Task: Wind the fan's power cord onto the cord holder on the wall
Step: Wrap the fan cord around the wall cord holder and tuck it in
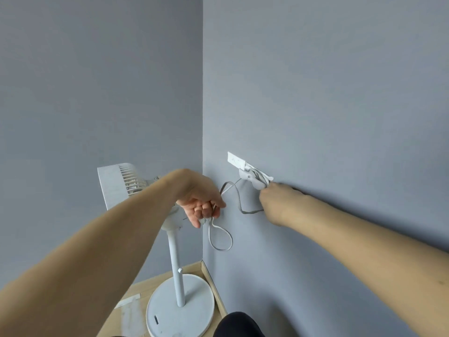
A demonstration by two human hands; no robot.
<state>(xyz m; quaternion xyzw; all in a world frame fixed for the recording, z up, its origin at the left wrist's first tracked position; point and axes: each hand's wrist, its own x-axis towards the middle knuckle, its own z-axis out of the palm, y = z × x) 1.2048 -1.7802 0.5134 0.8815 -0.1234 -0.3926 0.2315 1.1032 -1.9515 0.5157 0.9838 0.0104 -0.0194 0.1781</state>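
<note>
A white standing fan stands in the room corner on a round base. Its pale power cord runs in slack loops along the right wall. My left hand grips the cord in curled fingers, and a loop hangs below that hand. On the right wall a white cord holder carries a few turns of cord. My right hand is just below and right of the holder, its fingers at the wound cord; the fingertips are hidden from me.
Two grey walls meet in a corner right behind the fan. Light wooden floor with a skirting strip lies below. A strip of pale tape lies on the floor to the left of the base. A dark shape, part of my leg, shows at the bottom.
</note>
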